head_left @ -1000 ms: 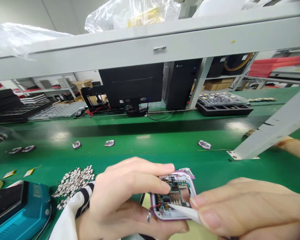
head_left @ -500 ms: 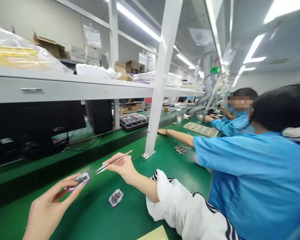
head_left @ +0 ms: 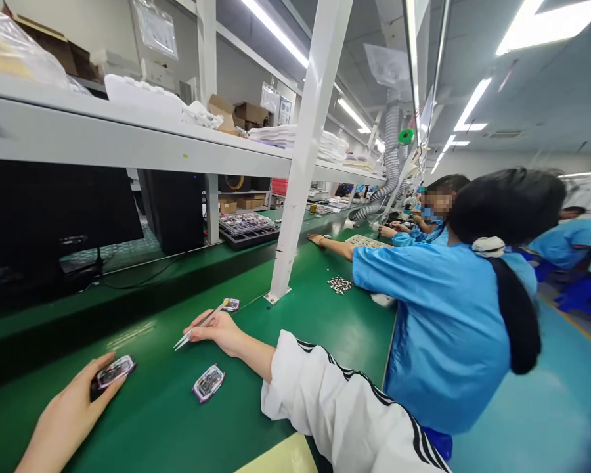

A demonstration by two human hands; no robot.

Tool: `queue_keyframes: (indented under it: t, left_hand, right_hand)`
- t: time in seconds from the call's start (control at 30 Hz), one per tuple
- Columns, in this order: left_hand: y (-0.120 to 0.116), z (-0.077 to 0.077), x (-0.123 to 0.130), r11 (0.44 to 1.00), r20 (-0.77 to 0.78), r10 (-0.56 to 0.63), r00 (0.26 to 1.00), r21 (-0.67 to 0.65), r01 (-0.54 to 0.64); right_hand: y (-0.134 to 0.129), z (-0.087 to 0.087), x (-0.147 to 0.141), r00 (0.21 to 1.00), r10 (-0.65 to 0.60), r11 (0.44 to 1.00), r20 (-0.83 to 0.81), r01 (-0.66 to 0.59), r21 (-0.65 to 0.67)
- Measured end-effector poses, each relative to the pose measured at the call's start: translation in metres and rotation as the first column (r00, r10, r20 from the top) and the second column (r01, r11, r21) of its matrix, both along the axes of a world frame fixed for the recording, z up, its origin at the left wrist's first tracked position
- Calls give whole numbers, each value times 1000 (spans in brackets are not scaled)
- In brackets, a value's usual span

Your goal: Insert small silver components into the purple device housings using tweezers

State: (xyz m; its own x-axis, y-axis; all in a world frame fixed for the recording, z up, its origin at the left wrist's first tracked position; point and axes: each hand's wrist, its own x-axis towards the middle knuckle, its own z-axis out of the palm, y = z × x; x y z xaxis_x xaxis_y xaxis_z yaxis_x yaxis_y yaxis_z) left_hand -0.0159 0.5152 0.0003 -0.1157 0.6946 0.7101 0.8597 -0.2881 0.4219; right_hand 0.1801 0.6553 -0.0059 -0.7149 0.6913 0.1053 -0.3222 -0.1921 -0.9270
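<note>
One black monitor (head_left: 54, 217) far left, under the shelf (head_left: 128, 141). Nearer me, my left hand (head_left: 66, 410) has the first unit (head_left: 115, 372) pinched by its edges, thumb near side, fingers far side — white-and-purple frame, board face up. Can't tell if it sits on the green bench (head_left: 142, 427) or just above. Dark PC tower (head_left: 172, 213) stands right of the monitor. Next, tweezers (head_left: 182, 341), pinched in my right hand (head_left: 219, 332), tips aimed left and down, well apart from the first unit. Tips touching the bench or not: can't tell. Second unit (head_left: 209, 383) lies on the bench, board up, on the near side of my right hand. Third unit (head_left: 232, 304) is just beyond that hand, partly hidden by it. Further back, a black tray (head_left: 256, 239) with loaded trays stacked on top. Pale yellow sheet (head_left: 280, 456) at bottom edge, beside my white striped sleeve (head_left: 345, 407). White post (head_left: 283, 256) stands on the bench. Past it, a co-worker's hand (head_left: 316, 240), arm stretched over the bench — pile of small parts (head_left: 339, 284) near that arm. Blue top (head_left: 433, 315) on that co-worker, right.
</note>
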Motion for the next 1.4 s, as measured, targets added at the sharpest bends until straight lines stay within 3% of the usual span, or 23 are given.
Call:
queue_keyframes:
  t: [0.1, 0.17, 0.23, 0.27, 0.33, 0.37, 0.43, 0.5, 0.63, 0.77, 0.87, 0.93, 1.03, 1.1, 1.27, 1.4]
  left_hand:
    - [-7, 15, 26, 968, -305, 246, 920, 30, -249]
    - [-23, 27, 57, 973, -352, 207, 913, -27, -231]
    - [-47, 40, 92, 969, -353, 50, 934, -208, -131]
    - [-60, 44, 109, 948, -366, -99, 925, -317, -23]
    - [-83, 48, 136, 841, -351, -420, 837, -498, 214]
    - [-93, 47, 145, 790, -313, -496, 810, -550, 271]
    - [-110, 40, 155, 709, -243, -564, 789, -632, 312]
    - [-124, 31, 158, 675, -209, -540, 815, -686, 272]
    - [-137, 22, 158, 665, -231, -468, 853, -727, 168]
    - [-140, 26, 158, 685, -290, -428, 856, -722, 98]
    - [-137, 38, 150, 677, -313, -443, 840, -731, 85]
    - [-127, 46, 139, 678, -293, -377, 879, -733, 46]
    - [-94, 46, 125, 743, -160, -87, 983, -668, -43]
    - [-66, 36, 122, 782, -30, 47, 998, -621, -55]
    - [-15, 4, 134, 820, 34, -2, 999, -572, 21]
    - [-11, -3, 130, 824, 84, -15, 996, -564, 60]
  right_hand:
    - [1, 2, 2, 999, -9, 999, 43, 7, 40]
    - [-1, 4, 7, 997, -15, 998, 80, 10, 57]
    - [-3, 7, 14, 994, -19, 998, 110, 12, 63]
    - [-4, 7, 17, 992, -21, 998, 121, 14, 63]
    - [-3, 5, 23, 991, -25, 998, 128, 18, 57]
    - [-2, 3, 25, 991, -22, 999, 128, 16, 52]
    - [2, -1, 28, 993, -16, 999, 119, 11, 42]
    - [5, -5, 30, 994, -23, 999, 104, 19, 33]
    - [11, -5, 28, 995, -92, 996, 29, 92, 8]
    - [20, -5, 21, 955, -274, 962, -113, 273, -30]
    - [22, -5, 19, 901, -390, 921, -190, 384, -73]
    - [18, -4, 18, 888, -411, 912, -207, 401, -91]
    - [4, -4, 17, 903, -378, 926, -203, 365, -100]
    - [-8, -4, 14, 921, -337, 941, -195, 322, -106]
    - [-45, -6, 4, 962, -212, 972, -172, 190, -136]
    - [-57, -5, 2, 977, -149, 977, -155, 122, -174]
